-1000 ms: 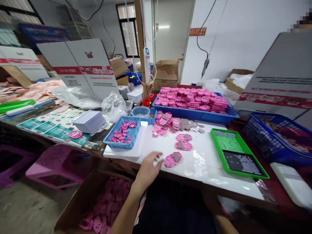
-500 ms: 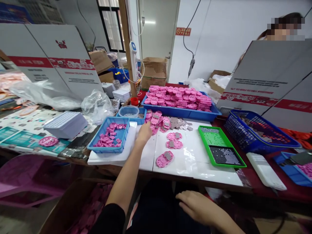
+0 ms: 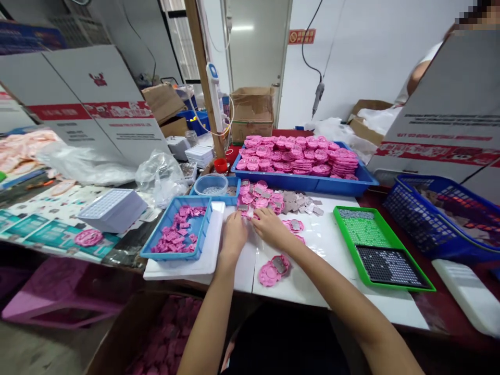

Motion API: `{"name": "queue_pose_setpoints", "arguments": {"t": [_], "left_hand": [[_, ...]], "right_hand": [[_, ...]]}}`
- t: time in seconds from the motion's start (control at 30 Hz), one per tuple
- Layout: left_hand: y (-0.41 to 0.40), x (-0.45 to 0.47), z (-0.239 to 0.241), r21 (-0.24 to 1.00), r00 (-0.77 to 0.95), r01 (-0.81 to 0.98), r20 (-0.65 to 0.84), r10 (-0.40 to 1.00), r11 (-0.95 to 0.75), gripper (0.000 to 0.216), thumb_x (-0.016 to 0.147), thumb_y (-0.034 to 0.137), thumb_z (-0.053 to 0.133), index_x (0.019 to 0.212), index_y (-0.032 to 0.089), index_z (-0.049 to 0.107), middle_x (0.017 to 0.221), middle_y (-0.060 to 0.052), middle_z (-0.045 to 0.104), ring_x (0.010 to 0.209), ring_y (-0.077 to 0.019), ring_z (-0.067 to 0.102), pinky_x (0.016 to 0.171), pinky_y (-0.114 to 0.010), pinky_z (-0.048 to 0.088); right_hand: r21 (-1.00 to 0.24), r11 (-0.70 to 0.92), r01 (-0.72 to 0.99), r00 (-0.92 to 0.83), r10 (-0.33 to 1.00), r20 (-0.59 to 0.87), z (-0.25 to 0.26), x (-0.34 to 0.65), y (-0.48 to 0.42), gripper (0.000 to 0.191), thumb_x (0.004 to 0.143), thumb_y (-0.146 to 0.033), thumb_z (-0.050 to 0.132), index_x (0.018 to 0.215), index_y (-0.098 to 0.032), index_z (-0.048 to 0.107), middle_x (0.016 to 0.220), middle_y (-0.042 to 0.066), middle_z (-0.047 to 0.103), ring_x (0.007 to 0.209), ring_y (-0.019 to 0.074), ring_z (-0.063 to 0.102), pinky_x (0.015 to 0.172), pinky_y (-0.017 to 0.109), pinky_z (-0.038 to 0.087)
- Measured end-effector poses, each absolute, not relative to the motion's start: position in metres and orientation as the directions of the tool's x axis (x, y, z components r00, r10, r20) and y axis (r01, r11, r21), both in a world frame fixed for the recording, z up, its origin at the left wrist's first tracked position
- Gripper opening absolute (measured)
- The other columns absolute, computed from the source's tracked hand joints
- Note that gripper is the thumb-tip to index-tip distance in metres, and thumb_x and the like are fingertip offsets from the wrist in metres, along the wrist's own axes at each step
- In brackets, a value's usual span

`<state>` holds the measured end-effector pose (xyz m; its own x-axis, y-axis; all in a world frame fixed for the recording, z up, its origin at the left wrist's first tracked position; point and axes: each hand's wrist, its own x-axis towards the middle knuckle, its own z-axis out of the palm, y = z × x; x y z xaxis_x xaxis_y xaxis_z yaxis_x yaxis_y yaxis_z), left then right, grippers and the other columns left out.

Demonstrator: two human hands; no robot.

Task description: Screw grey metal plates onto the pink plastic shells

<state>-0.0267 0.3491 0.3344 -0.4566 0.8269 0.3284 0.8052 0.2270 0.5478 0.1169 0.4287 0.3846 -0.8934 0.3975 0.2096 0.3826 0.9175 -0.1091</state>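
My left grip [image 3: 234, 233] and my right grip [image 3: 270, 227] are side by side over the desk [image 3: 242, 273], fingertips close together at the near edge of a loose heap of pink pieces [image 3: 258, 195]. A bit of pink shows between my fingers, but they hide most of it, so I cannot tell whether either grip is clasping a piece or only touching it. The heap lies just beyond my knuckles, and scattered grey plates [image 3: 299, 203] adjoin its right side. Nearer me, below my right forearm, a pink piece with a grey plate on it [image 3: 273, 271] lies apart on the white surface; more pink pieces are partly covered by that forearm. Left of my left grip, a small blue tray [image 3: 172, 257] holds little pink parts [image 3: 175, 234], with a clear round tub [image 3: 211, 184] behind it. Past the heap, a large blue tray [image 3: 304, 183] is piled high with pink pieces. On my right are a green tray [image 3: 400, 286] with a black grid [image 3: 390, 265] in its near half and, farther over, a blue basket [image 3: 416, 226]. Down by my left arm, a carton [image 3: 117, 328] is full of pink pieces too.
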Motion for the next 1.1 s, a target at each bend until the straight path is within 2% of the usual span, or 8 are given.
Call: {"name": "queue_pose_setpoints", "arguments": {"t": [0.17,0.33,0.43,0.57,0.63,0.77,0.93,1.1], "left_hand": [[0.353,-0.009,0.327,0.472,-0.435,0.846,0.344,0.832,0.248,0.032,0.099,0.022,0.055,0.129,0.016,0.066,0.135,-0.022,0.06,0.128,-0.0345,0.057,0.109,-0.052,0.045],[0.352,-0.007,0.322,0.431,-0.404,0.871,0.356,0.843,0.235,0.034,0.102,0.023,0.047,0.131,0.018,0.065,0.145,-0.024,0.052,0.136,-0.0381,0.05,0.112,-0.06,0.041],[0.343,-0.009,0.321,0.424,-0.345,0.889,0.369,0.863,0.174,0.031,0.102,0.02,0.046,0.127,0.016,0.065,0.143,-0.023,0.055,0.137,-0.0361,0.05,0.113,-0.058,0.042],[0.326,-0.006,0.318,0.43,-0.256,0.901,0.406,0.877,0.064,0.029,0.102,0.015,0.045,0.124,0.019,0.063,0.134,-0.014,0.063,0.131,-0.0267,0.057,0.113,-0.047,0.047],[0.318,-0.004,0.316,0.432,-0.241,0.901,0.425,0.872,0.038,0.031,0.101,0.014,0.044,0.126,0.02,0.062,0.132,-0.014,0.064,0.129,-0.0256,0.059,0.113,-0.046,0.048],[0.312,-0.001,0.314,0.436,-0.26,0.899,0.455,0.852,0.042,0.033,0.102,0.018,0.045,0.13,0.02,0.061,0.138,-0.017,0.061,0.137,-0.03,0.054,0.114,-0.051,0.047],[0.315,0.002,0.31,0.402,-0.326,0.904,0.425,0.844,0.147,0.037,0.102,0.026,0.048,0.138,0.018,0.056,0.156,-0.02,0.047,0.151,-0.0409,0.035,0.119,-0.067,0.034],[0.316,0.002,0.301,0.416,-0.287,0.904,0.413,0.864,0.101,0.036,0.104,0.023,0.044,0.137,0.018,0.056,0.148,-0.019,0.055,0.145,-0.0347,0.046,0.118,-0.057,0.041]], "right_hand": [[-0.021,0.881,0.473,-0.857,0.465,0.222,0.371,0.122,0.444,0.033,0.094,-0.008,0.044,0.114,-0.013,0.07,0.131,0.019,0.059,0.123,0.0313,0.044,0.11,0.05,0.034],[-0.032,0.826,0.563,-0.799,0.553,0.236,0.358,0.12,0.443,0.046,0.095,-0.009,0.039,0.133,-0.017,0.063,0.141,0.019,0.053,0.127,0.0336,0.043,0.111,0.053,0.03],[-0.051,0.815,0.577,-0.786,0.571,0.236,0.356,0.116,0.441,0.049,0.097,-0.013,0.04,0.141,-0.022,0.06,0.148,0.019,0.048,0.134,0.0343,0.038,0.114,0.055,0.025],[-0.075,0.828,0.556,-0.8,0.557,0.223,0.357,0.113,0.436,0.041,0.099,-0.024,0.045,0.135,-0.025,0.065,0.15,0.018,0.046,0.138,0.0345,0.035,0.116,0.057,0.023],[-0.089,0.83,0.55,-0.801,0.555,0.223,0.356,0.112,0.435,0.039,0.1,-0.027,0.045,0.132,-0.023,0.067,0.149,0.018,0.047,0.138,0.035,0.035,0.117,0.057,0.023],[-0.112,0.826,0.552,-0.794,0.562,0.232,0.353,0.11,0.435,0.038,0.099,-0.025,0.045,0.126,-0.02,0.07,0.152,0.018,0.045,0.14,0.0346,0.033,0.119,0.057,0.019],[-0.118,0.805,0.581,-0.768,0.59,0.249,0.351,0.111,0.438,0.043,0.099,-0.026,0.045,0.136,-0.015,0.065,0.157,0.021,0.042,0.143,0.0371,0.031,0.121,0.06,0.016],[-0.127,0.804,0.581,-0.763,0.592,0.259,0.353,0.114,0.442,0.038,0.098,-0.02,0.046,0.126,-0.018,0.071,0.156,0.018,0.045,0.145,0.0366,0.031,0.121,0.062,0.015]]}}
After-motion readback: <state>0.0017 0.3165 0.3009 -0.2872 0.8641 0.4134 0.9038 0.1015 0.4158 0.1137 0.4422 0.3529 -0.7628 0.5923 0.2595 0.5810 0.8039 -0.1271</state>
